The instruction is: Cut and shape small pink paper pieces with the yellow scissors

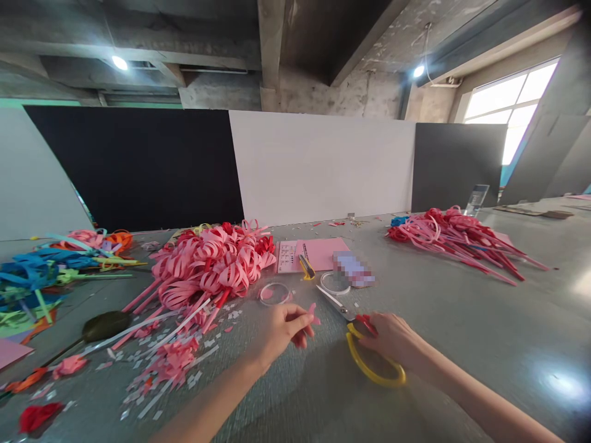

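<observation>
My left hand point(281, 329) is low over the grey table point(462, 332), fingers pinched on a small pink paper piece point(313, 312). My right hand point(392, 338) rests on the table, closed over the handles of a pair of scissors point(364, 351) with yellow and red grips. The blades point up and left toward the pink piece. A big heap of pink and red looped paper strips point(212, 264) lies just left of my left hand.
Two clear tape rolls point(274, 293) and a yellow cutter point(306, 267) lie by a pink sheet point(309, 253). A blurred flat object point(353, 269), a second red-pink strip heap point(457, 237), blue and green strips point(41, 274), and scattered paper scraps point(170, 363) also lie about.
</observation>
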{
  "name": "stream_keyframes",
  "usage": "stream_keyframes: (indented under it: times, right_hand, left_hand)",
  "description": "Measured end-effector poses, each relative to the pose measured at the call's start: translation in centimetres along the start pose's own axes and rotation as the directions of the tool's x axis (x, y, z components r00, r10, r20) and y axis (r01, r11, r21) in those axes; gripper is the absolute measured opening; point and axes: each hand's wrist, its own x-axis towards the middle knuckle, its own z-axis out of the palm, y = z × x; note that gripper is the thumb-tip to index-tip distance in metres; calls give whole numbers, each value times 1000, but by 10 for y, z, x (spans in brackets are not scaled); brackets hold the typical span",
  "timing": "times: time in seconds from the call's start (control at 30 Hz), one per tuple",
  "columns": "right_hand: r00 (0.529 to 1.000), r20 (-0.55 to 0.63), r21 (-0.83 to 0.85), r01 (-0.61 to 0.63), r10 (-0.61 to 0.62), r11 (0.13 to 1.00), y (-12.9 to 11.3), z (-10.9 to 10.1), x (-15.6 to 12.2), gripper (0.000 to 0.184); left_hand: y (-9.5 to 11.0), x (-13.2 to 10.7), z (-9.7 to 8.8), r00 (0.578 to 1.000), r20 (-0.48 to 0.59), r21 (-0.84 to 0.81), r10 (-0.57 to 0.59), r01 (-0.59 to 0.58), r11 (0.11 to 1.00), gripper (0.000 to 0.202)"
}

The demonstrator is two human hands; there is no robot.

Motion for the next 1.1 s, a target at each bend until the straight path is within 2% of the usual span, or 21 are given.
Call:
stream_keyframes:
  times: [0.2, 0.3, 0.37, 0.43, 0.53, 0.6, 0.7, 0.8, 0.93, 1.1]
  right_hand:
    - [986, -67, 109, -147, 155, 983, -5, -4, 5, 14]
    - [966, -113, 335, -182, 231, 925, -6, -14, 7, 15]
    - [965, -75, 535, -175, 253, 827, -9, -23, 5, 18]
    - [982, 3, 729, -131, 189, 672, -15, -31, -1, 23]
    - [998, 26, 922, -48, 63, 385, -27, -34, -11, 28]
    - [1000, 9, 952, -10, 5, 306, -36, -28, -17, 29]
    - [995, 18, 964, 8, -96, 266, -48, -17, -25, 30]
    - [990, 11, 960, 30, -143, 277, -55, -8, -29, 26]
    - [992, -49, 948, 83, -119, 306, -57, -1, -30, 19]
    - [998, -63, 963, 68, -30, 262, -57, -1, -27, 28]
  left_hand:
    - [2, 1, -7, 999, -47, -14, -2, 1, 1000, 25]
    - [4, 2, -10, 998, -60, -5, 5, -6, 1000, 25]
    - [6, 1, -11, 998, -69, 4, 2, -2, 1000, 25]
    - [8, 0, -10, 999, -49, 23, -2, 3, 1000, 24]
    - [8, -5, -3, 997, 75, 71, -19, 14, 997, 24]
    - [6, -8, 3, 984, 175, 106, -47, 29, 994, 24]
    - [2, -12, 9, 960, 266, 156, -86, 45, 987, 23]
    - [-1, -13, 12, 950, 301, 177, -87, 34, 984, 22]
    - [-1, -12, 14, 951, 299, 154, -72, 26, 988, 21]
    - [-2, -11, 18, 969, 238, 129, -63, 33, 991, 22]
